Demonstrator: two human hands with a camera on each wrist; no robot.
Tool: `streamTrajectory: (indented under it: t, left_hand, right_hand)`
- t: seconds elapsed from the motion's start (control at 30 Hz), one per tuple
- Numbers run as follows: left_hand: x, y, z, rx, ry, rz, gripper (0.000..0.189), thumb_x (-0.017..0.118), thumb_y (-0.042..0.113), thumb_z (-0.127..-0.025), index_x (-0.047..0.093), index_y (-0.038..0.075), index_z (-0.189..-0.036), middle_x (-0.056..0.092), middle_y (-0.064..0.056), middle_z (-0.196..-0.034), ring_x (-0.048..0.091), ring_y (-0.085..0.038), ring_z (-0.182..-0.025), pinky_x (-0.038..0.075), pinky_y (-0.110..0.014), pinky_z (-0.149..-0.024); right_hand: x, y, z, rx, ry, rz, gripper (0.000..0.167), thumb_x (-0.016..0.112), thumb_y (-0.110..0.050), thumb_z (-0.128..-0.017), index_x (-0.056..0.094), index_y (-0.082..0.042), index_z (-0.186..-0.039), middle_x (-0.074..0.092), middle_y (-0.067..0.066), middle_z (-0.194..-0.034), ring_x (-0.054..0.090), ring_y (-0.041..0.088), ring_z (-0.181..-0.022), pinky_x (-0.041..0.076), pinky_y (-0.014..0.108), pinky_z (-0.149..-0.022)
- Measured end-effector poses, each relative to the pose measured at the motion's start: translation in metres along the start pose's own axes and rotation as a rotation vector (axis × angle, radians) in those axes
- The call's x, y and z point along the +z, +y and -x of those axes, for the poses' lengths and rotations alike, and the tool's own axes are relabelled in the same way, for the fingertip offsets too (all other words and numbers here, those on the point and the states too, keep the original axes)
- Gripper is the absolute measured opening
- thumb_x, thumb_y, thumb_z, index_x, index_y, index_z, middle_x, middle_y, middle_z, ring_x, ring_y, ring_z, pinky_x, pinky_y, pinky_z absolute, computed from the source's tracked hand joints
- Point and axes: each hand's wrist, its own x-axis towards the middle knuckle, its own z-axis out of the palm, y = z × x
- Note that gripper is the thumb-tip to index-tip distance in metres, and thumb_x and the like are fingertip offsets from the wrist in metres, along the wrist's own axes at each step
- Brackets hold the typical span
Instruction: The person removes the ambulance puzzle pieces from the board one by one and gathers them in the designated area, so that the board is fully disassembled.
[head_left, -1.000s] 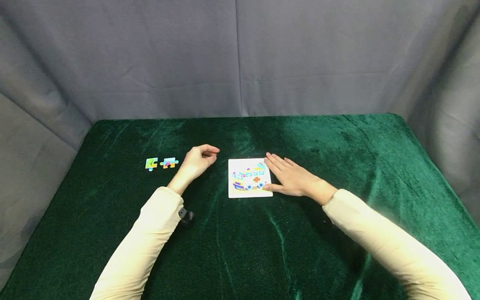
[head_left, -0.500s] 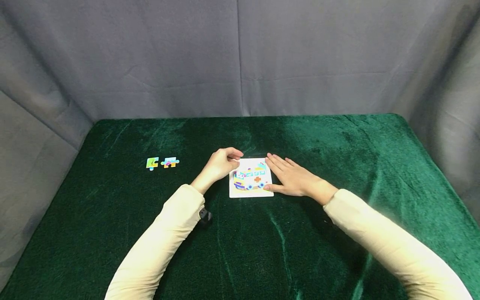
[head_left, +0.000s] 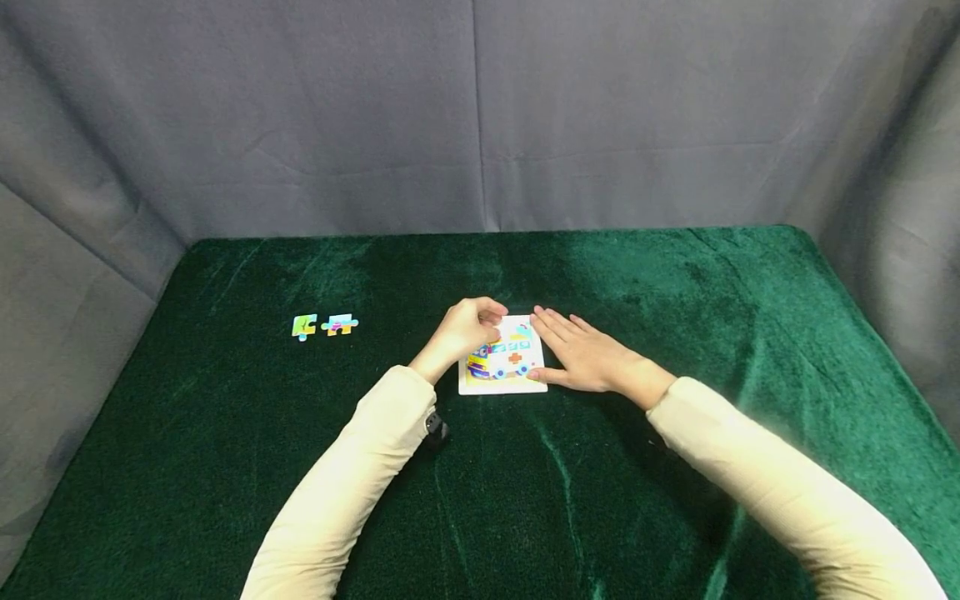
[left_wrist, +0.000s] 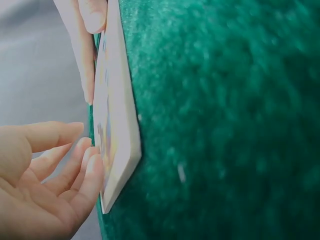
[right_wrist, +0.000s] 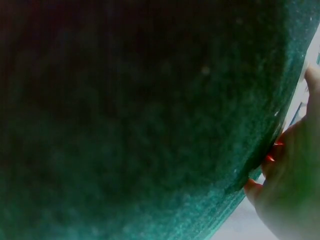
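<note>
A square white puzzle board [head_left: 502, 387] with an ambulance picture lies flat near the table's middle. Over its upper left corner is my left hand [head_left: 459, 327], fingers bent and thumb apart from them. In the left wrist view, the fingertips of the left hand [left_wrist: 50, 180] are at the board's face [left_wrist: 117, 145], with nothing visible between them; contact is hard to tell. My right hand [head_left: 588, 357] rests along the board's right edge, fingers straight, thumb on the lower right part. The right wrist view shows this hand [right_wrist: 295, 165] dark and blurred.
Two loose jigsaw pieces lie to the left: a green one [head_left: 303, 326] and a blue and orange one [head_left: 340, 325]. Dark green velvet cloth [head_left: 637, 275] covers the table. A grey curtain [head_left: 337, 125] hangs behind its far edge.
My left hand has moved right, from beside the board to over its upper left part. The right hand stays in place on the board, and the two loose pieces lie as before.
</note>
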Motion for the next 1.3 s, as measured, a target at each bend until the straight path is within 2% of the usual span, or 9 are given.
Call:
streamTrajectory:
  t: [0.27, 0.47, 0.7, 1.03, 1.3]
  left_hand:
    - [0.007, 0.005, -0.003, -0.004, -0.013, -0.026, 0.035, 0.062, 0.004, -0.087, 0.061, 0.004, -0.122, 0.064, -0.014, -0.119, 0.059, -0.027, -0.111, 0.046, -0.039, -0.098]
    - [0.010, 0.009, -0.004, 0.001, -0.038, -0.101, 0.038, 0.066, 0.007, -0.087, 0.060, 0.006, -0.124, 0.064, -0.013, -0.122, 0.058, -0.027, -0.114, 0.045, -0.039, -0.100]
    - [0.013, 0.010, -0.004, -0.004, -0.026, -0.163, 0.040, 0.069, 0.008, -0.085, 0.060, 0.004, -0.123, 0.065, -0.013, -0.118, 0.060, -0.025, -0.110, 0.046, -0.036, -0.098]
    - [0.011, 0.009, -0.003, -0.015, -0.022, -0.156, 0.037, 0.070, 0.010, -0.085, 0.062, 0.001, -0.120, 0.067, -0.013, -0.115, 0.062, -0.025, -0.107, 0.048, -0.034, -0.096]
    - [0.013, 0.010, -0.002, -0.018, 0.013, -0.155, 0.036, 0.070, 0.009, -0.084, 0.063, 0.000, -0.118, 0.067, -0.015, -0.114, 0.062, -0.026, -0.105, 0.049, -0.034, -0.093]
  right_hand:
    - [0.000, 0.000, 0.000, 0.008, -0.009, 0.008, 0.086, 0.045, -0.056, -0.094, 0.010, -0.004, -0.153, 0.008, 0.013, -0.161, 0.010, 0.028, -0.150, 0.012, 0.050, -0.120]
    - [0.000, 0.001, -0.001, 0.013, -0.016, 0.003, 0.086, 0.044, -0.057, -0.094, 0.010, -0.004, -0.153, 0.007, 0.013, -0.162, 0.009, 0.028, -0.150, 0.011, 0.050, -0.120]
    - [0.000, 0.001, 0.000, 0.015, -0.019, 0.008, 0.086, 0.043, -0.057, -0.094, 0.009, -0.004, -0.153, 0.007, 0.013, -0.161, 0.010, 0.028, -0.150, 0.012, 0.049, -0.120]
    - [0.000, -0.001, 0.000, 0.005, -0.004, 0.006, 0.085, 0.044, -0.056, -0.094, 0.011, -0.004, -0.153, 0.009, 0.013, -0.161, 0.011, 0.028, -0.150, 0.013, 0.049, -0.120]
    - [0.000, -0.001, 0.000, 0.006, 0.001, 0.011, 0.085, 0.044, -0.056, -0.094, 0.011, -0.004, -0.153, 0.009, 0.013, -0.161, 0.011, 0.028, -0.149, 0.013, 0.049, -0.120]
